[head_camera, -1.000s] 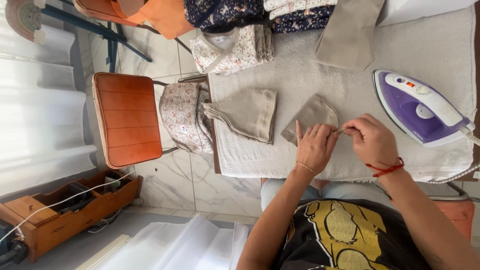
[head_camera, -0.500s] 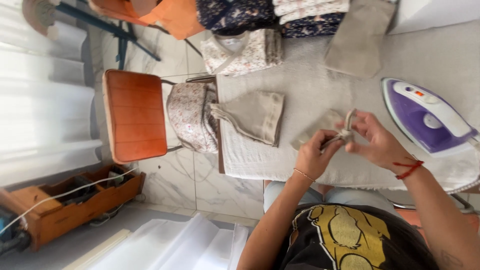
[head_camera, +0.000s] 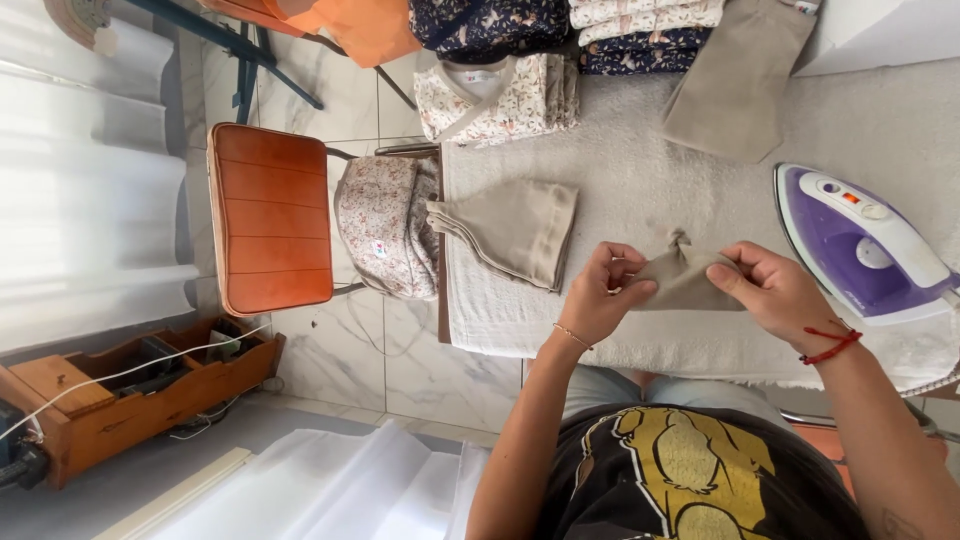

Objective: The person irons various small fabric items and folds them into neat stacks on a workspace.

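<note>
- Since half a second ago the small beige cloth piece (head_camera: 685,280) has come up off the padded ironing surface (head_camera: 650,180) and is stretched out flatter between the two hands, its little knotted tip now poking up at the top edge.
- The left hand (head_camera: 600,300) is pinched on the cloth's left end, thumb over fingers; the right hand (head_camera: 765,290) is pinched on its right end (a red cord shows on that wrist).
- The cloth sits just above the pad, near the front edge, between the folded beige stack (head_camera: 515,230) and the purple iron (head_camera: 860,245), touching neither.
- It looks light, thin and limp, likely to sag or crease wherever unsupported; the firmest hold seems to be at the hems or opposite ends, as now.
- Folded floral garments (head_camera: 500,95) lie further back.
</note>
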